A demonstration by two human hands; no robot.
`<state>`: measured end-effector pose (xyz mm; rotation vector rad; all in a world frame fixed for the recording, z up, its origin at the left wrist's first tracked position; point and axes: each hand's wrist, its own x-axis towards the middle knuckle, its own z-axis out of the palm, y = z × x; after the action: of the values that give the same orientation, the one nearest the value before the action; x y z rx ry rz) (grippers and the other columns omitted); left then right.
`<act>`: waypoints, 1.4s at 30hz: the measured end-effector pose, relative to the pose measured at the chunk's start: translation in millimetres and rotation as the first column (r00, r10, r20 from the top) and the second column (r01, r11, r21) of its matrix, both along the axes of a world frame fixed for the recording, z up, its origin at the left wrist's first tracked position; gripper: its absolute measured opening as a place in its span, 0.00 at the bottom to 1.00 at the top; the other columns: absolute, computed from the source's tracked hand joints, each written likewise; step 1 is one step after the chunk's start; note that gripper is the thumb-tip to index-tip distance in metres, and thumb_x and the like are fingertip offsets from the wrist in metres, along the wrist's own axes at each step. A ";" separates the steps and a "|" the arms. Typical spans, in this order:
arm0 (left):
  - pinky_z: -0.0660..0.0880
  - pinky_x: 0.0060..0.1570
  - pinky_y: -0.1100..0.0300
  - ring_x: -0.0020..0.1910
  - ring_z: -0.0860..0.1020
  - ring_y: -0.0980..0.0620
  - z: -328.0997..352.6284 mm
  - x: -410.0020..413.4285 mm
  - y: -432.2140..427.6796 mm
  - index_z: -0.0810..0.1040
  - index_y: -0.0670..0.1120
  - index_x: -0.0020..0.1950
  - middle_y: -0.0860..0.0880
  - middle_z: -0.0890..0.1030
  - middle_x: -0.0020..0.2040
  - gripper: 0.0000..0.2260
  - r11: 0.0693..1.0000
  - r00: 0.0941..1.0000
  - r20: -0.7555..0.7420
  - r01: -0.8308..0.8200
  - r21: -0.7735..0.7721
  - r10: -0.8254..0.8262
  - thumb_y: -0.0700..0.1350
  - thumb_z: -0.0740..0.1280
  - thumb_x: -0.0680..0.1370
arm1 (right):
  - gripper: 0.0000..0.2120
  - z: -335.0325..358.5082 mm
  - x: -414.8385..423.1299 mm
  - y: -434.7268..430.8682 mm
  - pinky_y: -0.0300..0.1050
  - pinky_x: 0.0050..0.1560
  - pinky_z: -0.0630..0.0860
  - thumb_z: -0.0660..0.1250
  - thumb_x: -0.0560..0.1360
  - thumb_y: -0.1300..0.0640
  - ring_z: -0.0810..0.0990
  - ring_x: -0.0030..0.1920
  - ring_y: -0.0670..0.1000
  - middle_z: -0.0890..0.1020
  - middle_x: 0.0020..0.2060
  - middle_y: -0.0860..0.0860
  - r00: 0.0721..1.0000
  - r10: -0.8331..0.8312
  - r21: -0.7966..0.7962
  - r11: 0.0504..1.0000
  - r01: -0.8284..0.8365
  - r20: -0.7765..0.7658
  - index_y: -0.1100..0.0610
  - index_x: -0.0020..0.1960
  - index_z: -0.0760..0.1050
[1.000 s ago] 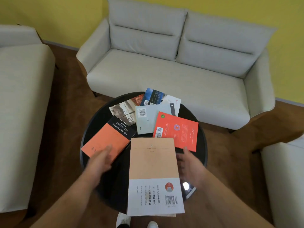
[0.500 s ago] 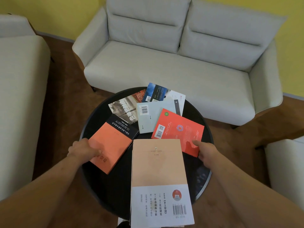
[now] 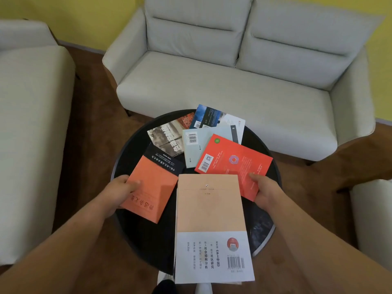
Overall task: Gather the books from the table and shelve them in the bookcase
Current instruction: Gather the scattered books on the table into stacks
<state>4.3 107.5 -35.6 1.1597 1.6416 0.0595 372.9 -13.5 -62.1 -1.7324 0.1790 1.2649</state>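
I count about seven overlapping books [image 3: 157, 183] on one round table [image 3: 127, 158], one sofa [image 3: 212, 81], and two more seats [image 3: 31, 124] at the sides.

Soft, even room light is falling from above, keeping the sofa [image 3: 222, 85] bright and the yellow wall [image 3: 84, 18] slightly washed. The black desk [image 3: 148, 240] is catching a mottled reflection near its right rim. The tan book [image 3: 210, 204] is throwing a faint shadow onto the orange book [image 3: 148, 187]. The wide lens is bowing the sofa's edges and stretching the forearms [image 3: 63, 251]. Small print is smearing slightly, and the corners are looking softer.
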 end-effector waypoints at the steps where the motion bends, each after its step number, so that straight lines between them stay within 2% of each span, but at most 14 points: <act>1: 0.75 0.62 0.39 0.55 0.81 0.42 6.9 -1.2 -4.9 0.76 0.48 0.60 0.45 0.83 0.53 0.09 0.999 1.000 0.021 0.007 0.052 -0.008 0.50 0.63 0.82 | 0.10 2.0 1.1 -1.7 0.65 0.63 0.77 0.67 0.81 0.59 0.84 0.55 0.61 0.84 0.53 0.57 0.999 0.032 0.018 0.999 -0.033 0.030 0.57 0.62 0.76; 5: 0.77 0.58 0.42 0.54 0.80 0.44 49.3 -5.1 -30.4 0.75 0.49 0.63 0.47 0.82 0.54 0.11 0.954 0.995 0.089 -0.060 0.294 0.035 0.50 0.63 0.82 | 0.12 24.0 5.2 -13.6 0.65 0.63 0.77 0.67 0.82 0.59 0.83 0.57 0.60 0.83 0.60 0.55 0.954 0.109 0.067 0.989 -0.133 0.280 0.55 0.65 0.73; 9: 0.77 0.57 0.43 0.56 0.81 0.45 91.7 -12.7 -57.7 0.75 0.50 0.64 0.49 0.82 0.55 0.13 0.903 0.954 0.269 -0.227 0.364 0.131 0.52 0.63 0.81 | 0.16 76.3 11.1 -32.0 0.55 0.57 0.76 0.67 0.82 0.57 0.79 0.54 0.53 0.79 0.57 0.51 0.894 0.072 0.137 0.980 -0.147 0.442 0.56 0.68 0.70; 14: 0.77 0.60 0.41 0.55 0.83 0.43 116.5 9.7 -111.9 0.77 0.51 0.62 0.47 0.86 0.54 0.10 0.923 0.837 0.478 -0.365 0.123 0.267 0.50 0.62 0.83 | 0.17 123.7 8.3 -71.8 0.57 0.57 0.78 0.66 0.82 0.53 0.81 0.57 0.55 0.81 0.59 0.51 0.907 -0.016 0.246 0.964 -0.098 0.422 0.53 0.69 0.71; 17: 0.77 0.60 0.39 0.54 0.84 0.41 108.1 35.4 -153.0 0.78 0.49 0.61 0.45 0.87 0.51 0.10 0.940 0.831 0.442 -0.325 -0.105 0.337 0.51 0.62 0.83 | 0.13 143.1 -10.3 -97.0 0.50 0.46 0.80 0.66 0.82 0.53 0.83 0.52 0.52 0.82 0.53 0.49 0.908 -0.026 0.302 0.947 -0.112 0.419 0.52 0.65 0.72; 20: 0.80 0.56 0.41 0.50 0.85 0.44 83.2 53.4 -182.1 0.77 0.48 0.60 0.45 0.87 0.50 0.11 0.960 0.905 0.318 -0.268 -0.086 0.281 0.51 0.61 0.83 | 0.11 149.6 -36.7 -117.4 0.48 0.47 0.80 0.67 0.81 0.51 0.83 0.52 0.50 0.81 0.52 0.46 0.853 0.065 0.279 0.930 -0.240 0.518 0.49 0.63 0.71; 23: 0.81 0.44 0.55 0.45 0.84 0.53 68.1 63.0 -190.5 0.78 0.50 0.59 0.51 0.85 0.49 0.12 0.994 0.994 0.067 -0.087 0.066 0.083 0.54 0.62 0.81 | 0.08 144.9 -66.4 -132.0 0.38 0.47 0.77 0.68 0.80 0.50 0.81 0.52 0.46 0.79 0.51 0.39 0.696 0.207 0.188 0.875 -0.446 0.688 0.44 0.57 0.71; 26: 0.76 0.40 0.57 0.45 0.80 0.52 73.0 69.9 -192.0 0.75 0.46 0.57 0.49 0.82 0.50 0.09 0.992 0.992 0.054 -0.117 0.038 0.115 0.49 0.65 0.81 | 0.09 133.1 -91.7 -145.0 0.34 0.48 0.77 0.70 0.79 0.51 0.80 0.53 0.43 0.78 0.51 0.38 0.498 0.320 0.056 0.796 -0.603 0.806 0.42 0.56 0.73; 29: 0.79 0.42 0.53 0.47 0.82 0.48 73.9 72.7 -188.4 0.75 0.44 0.56 0.46 0.83 0.50 0.08 0.996 0.992 0.107 -0.076 0.053 0.070 0.46 0.67 0.80 | 0.14 110.7 -106.2 -156.9 0.37 0.61 0.73 0.72 0.76 0.48 0.71 0.59 0.41 0.74 0.56 0.36 0.119 0.432 -0.194 0.613 -0.766 0.894 0.46 0.60 0.76; 32: 0.81 0.50 0.45 0.47 0.84 0.43 66.4 66.4 -179.7 0.77 0.41 0.56 0.42 0.84 0.48 0.11 0.996 0.990 0.123 -0.079 0.034 0.074 0.47 0.66 0.80 | 0.16 85.2 -117.5 -169.4 0.41 0.59 0.77 0.73 0.72 0.46 0.76 0.57 0.45 0.77 0.57 0.39 -0.202 0.371 -0.353 0.401 -0.845 0.906 0.45 0.58 0.77; 34: 0.81 0.52 0.45 0.46 0.85 0.42 66.0 63.2 -177.0 0.78 0.41 0.57 0.41 0.86 0.47 0.14 0.997 0.981 0.175 -0.075 -0.020 0.078 0.50 0.63 0.80 | 0.21 75.1 -121.2 -175.8 0.41 0.57 0.81 0.78 0.67 0.43 0.80 0.55 0.44 0.79 0.56 0.37 -0.352 0.345 -0.464 0.336 -0.819 0.870 0.42 0.57 0.77; 38: 0.82 0.53 0.46 0.47 0.86 0.44 74.2 62.7 -181.5 0.78 0.40 0.58 0.42 0.87 0.48 0.11 0.998 0.974 0.219 -0.057 -0.038 0.064 0.46 0.62 0.82 | 0.25 83.0 -120.4 -175.4 0.32 0.59 0.73 0.82 0.61 0.40 0.83 0.52 0.41 0.82 0.53 0.35 -0.421 0.215 -0.471 0.328 -0.819 0.881 0.41 0.56 0.80; 40: 0.82 0.53 0.46 0.47 0.86 0.43 76.0 63.1 -181.8 0.79 0.39 0.58 0.42 0.87 0.47 0.11 0.997 0.969 0.237 -0.065 -0.037 0.072 0.44 0.63 0.82 | 0.22 88.4 -115.6 -169.6 0.36 0.59 0.78 0.81 0.63 0.44 0.83 0.52 0.42 0.83 0.53 0.37 -0.441 0.123 -0.456 0.319 -0.831 0.889 0.42 0.55 0.80; 42: 0.82 0.52 0.44 0.46 0.86 0.41 81.4 64.1 -182.0 0.80 0.39 0.57 0.41 0.87 0.46 0.16 0.988 0.934 0.327 -0.122 -0.097 0.147 0.49 0.60 0.84 | 0.17 88.5 -109.1 -162.9 0.45 0.65 0.77 0.76 0.70 0.45 0.82 0.55 0.43 0.83 0.54 0.40 -0.523 0.091 -0.530 0.197 -0.825 0.847 0.43 0.57 0.79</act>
<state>68.3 -74.5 45.7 0.9212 1.4060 0.2664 263.8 -176.4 26.5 -1.5491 -2.4008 0.0868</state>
